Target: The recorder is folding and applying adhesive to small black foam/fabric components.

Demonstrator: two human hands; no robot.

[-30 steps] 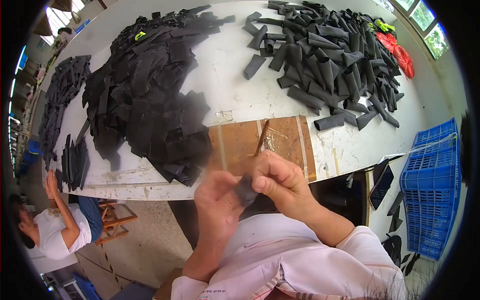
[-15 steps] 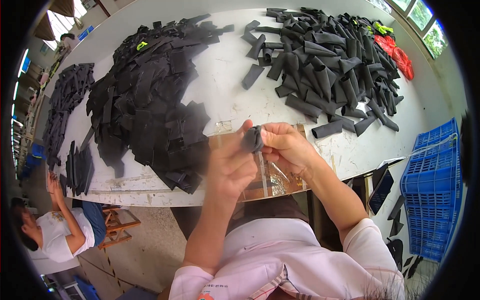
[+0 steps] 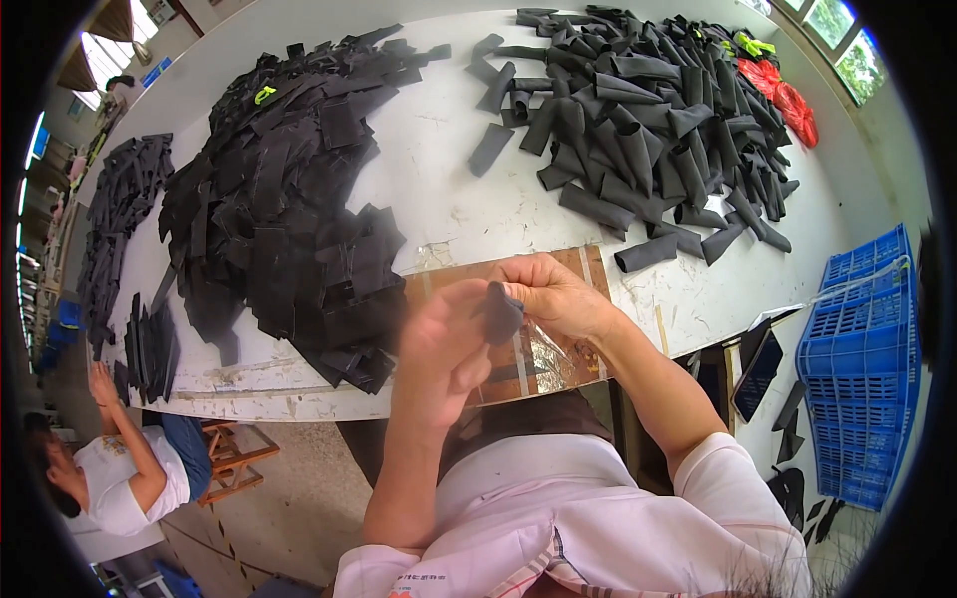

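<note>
Wears a pale pink shirt [image 3: 658,528] with short sleeves [image 3: 743,488], checked neck trim [image 3: 528,576], small dark print [image 3: 423,578] and a red mark [image 3: 400,594] on the left; below, dark brown cloth [image 3: 528,421].

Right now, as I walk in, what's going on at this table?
A person's right hand pinches a small black fabric piece over a flat brown cardboard sheet; the blurred left hand is beside it. On the white table, flat black fabric pieces are heaped at left and dark grey fabric tubes at right.
</note>
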